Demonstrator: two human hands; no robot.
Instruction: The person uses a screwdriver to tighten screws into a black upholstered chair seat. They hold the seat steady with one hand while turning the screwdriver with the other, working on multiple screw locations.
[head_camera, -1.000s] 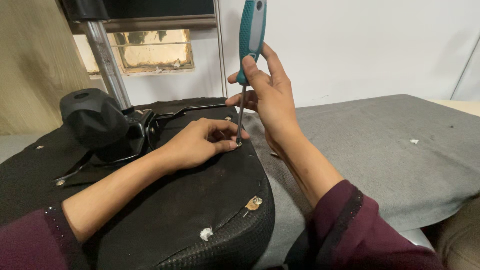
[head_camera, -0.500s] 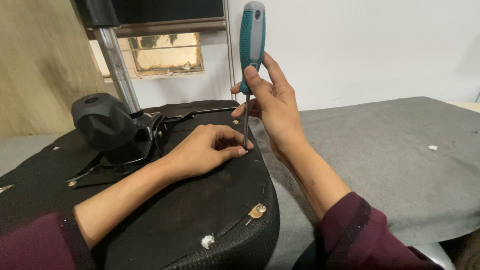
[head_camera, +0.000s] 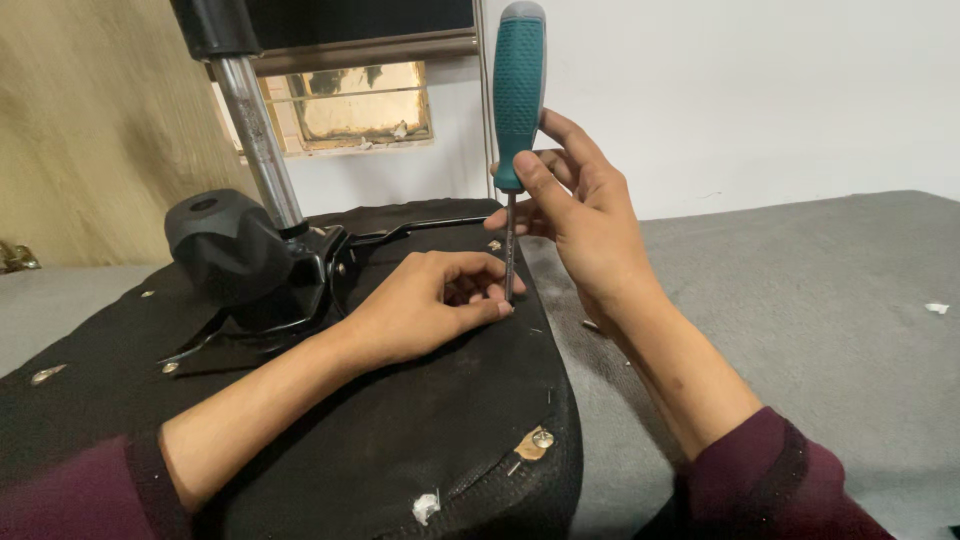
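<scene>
An upturned black chair seat (head_camera: 400, 440) lies on a grey surface, its metal mechanism (head_camera: 250, 265) and chrome post (head_camera: 258, 140) sticking up. My right hand (head_camera: 575, 215) holds a screwdriver with a teal handle (head_camera: 518, 95) upright, the shaft tip resting on the seat's underside. My left hand (head_camera: 425, 305) rests on the seat with its fingertips pinched around the base of the shaft, steadying the tip; whatever sits under the tip is hidden by the fingers.
Small screws and washers (head_camera: 540, 440) dot the seat's fabric edge, with a torn white patch (head_camera: 427, 506). The grey surface (head_camera: 830, 320) spreads to the right, with a white scrap (head_camera: 936, 308). A wooden panel (head_camera: 90, 130) and a white wall stand behind.
The view has shifted slightly. Both hands stay at the same spot on the seat, with the screwdriver still upright between them.
</scene>
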